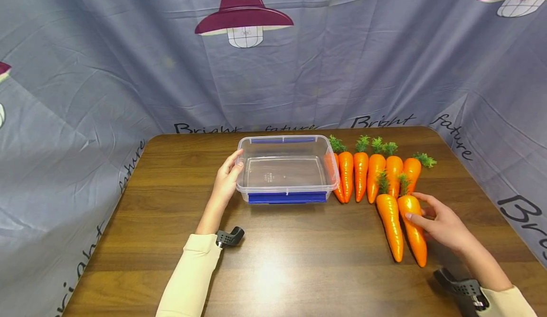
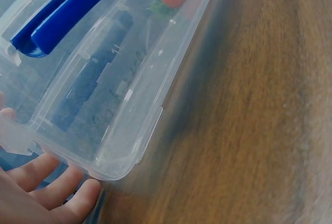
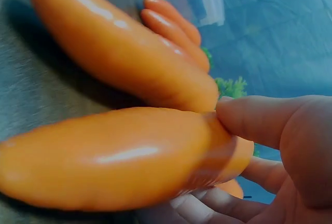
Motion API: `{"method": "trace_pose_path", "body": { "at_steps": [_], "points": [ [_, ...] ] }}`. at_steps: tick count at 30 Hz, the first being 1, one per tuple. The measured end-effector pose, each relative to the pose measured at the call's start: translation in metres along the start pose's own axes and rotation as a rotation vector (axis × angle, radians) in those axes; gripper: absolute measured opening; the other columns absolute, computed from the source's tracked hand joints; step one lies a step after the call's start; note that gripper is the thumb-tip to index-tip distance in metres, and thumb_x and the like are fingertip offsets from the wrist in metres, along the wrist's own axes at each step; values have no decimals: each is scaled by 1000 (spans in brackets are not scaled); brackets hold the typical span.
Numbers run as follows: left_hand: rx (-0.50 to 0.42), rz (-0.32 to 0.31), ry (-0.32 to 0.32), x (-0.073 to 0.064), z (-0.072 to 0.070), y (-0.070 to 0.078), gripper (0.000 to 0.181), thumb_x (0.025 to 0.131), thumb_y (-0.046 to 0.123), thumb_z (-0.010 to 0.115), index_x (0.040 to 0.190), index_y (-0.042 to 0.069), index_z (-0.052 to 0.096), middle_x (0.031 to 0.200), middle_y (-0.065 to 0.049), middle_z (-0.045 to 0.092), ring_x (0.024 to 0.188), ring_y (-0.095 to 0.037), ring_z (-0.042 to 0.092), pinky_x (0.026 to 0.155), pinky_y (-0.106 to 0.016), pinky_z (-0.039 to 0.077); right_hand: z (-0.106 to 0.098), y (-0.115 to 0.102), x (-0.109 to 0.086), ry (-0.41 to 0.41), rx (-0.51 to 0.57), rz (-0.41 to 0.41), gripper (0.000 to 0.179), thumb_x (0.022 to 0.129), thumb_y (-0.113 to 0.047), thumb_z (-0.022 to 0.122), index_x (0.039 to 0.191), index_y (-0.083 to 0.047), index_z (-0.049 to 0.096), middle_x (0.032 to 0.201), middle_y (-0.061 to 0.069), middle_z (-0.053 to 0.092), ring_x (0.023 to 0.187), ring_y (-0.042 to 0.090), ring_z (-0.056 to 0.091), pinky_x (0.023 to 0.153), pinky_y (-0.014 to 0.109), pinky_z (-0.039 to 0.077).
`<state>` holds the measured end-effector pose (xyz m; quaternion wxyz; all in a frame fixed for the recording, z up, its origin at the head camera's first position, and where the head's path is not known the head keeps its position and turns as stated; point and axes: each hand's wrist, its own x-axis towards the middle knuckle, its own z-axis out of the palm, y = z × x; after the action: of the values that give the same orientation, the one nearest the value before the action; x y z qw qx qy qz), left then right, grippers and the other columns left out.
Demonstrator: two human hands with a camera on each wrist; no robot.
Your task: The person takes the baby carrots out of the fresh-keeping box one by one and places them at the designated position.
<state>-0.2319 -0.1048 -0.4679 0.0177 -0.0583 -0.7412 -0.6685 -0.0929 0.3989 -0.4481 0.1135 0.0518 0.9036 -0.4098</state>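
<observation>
A clear plastic food container [image 1: 284, 191] with blue clips stands lidless on the table; nothing lies inside it. My left hand [image 1: 227, 177] grips its left end, fingers [image 2: 78, 203] bent against the outer wall in the left wrist view. At the right, my right hand [image 1: 442, 222] holds the thick top of an orange toy carrot [image 1: 414, 227] between thumb and fingers. That carrot [image 3: 114, 159] lies close along the right wrist view's lower part. Directly left of it rests another carrot [image 1: 390, 224], nearly parallel.
Behind those two, several more toy carrots [image 1: 361, 177] with green tops lie in a row. The leftmost sits against the container's right wall. A brown wooden table [image 1: 273, 260] bears everything, and a grey printed curtain [image 1: 278, 84] hangs around its back and sides.
</observation>
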Motion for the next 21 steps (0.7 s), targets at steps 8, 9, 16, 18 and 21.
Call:
{"method": "trace_pose_path", "body": {
  "at_steps": [8,9,16,18,21],
  "points": [
    [1,8,10,0,-3,-2,47,105,11,46,152,6,46,165,-18,35,154,-36,32,126,-53,28,-1,1,1,-17,14,43,71,104,-25,58,154,10,21,126,44,55,80,14,69,65,39,64],
    [4,7,11,0,-3,-1,47,105,12,46,152,6,46,165,-18,35,154,-36,31,126,-53,27,-2,1,0,-18,18,46,71,104,-24,58,153,10,21,126,45,54,81,13,69,65,39,64],
    [18,-4,-8,0,-1,-1,48,105,14,47,153,9,46,166,-16,32,155,-35,28,127,-53,27,-9,5,-1,-22,-16,66,72,105,-27,56,153,13,20,131,47,50,82,8,67,67,39,64],
    [18,-2,-12,0,-1,-1,48,105,15,47,153,9,45,166,-17,32,155,-36,28,127,-53,26,-12,6,0,-23,-33,68,73,105,-28,55,153,13,20,131,47,50,81,7,67,66,38,64],
    [17,-5,-8,-1,-1,0,48,105,15,47,153,10,46,166,-17,33,155,-36,30,126,-54,27,-15,8,1,-17,-45,63,73,105,-28,55,152,14,20,129,47,51,79,4,66,66,37,64]
  ]
}}
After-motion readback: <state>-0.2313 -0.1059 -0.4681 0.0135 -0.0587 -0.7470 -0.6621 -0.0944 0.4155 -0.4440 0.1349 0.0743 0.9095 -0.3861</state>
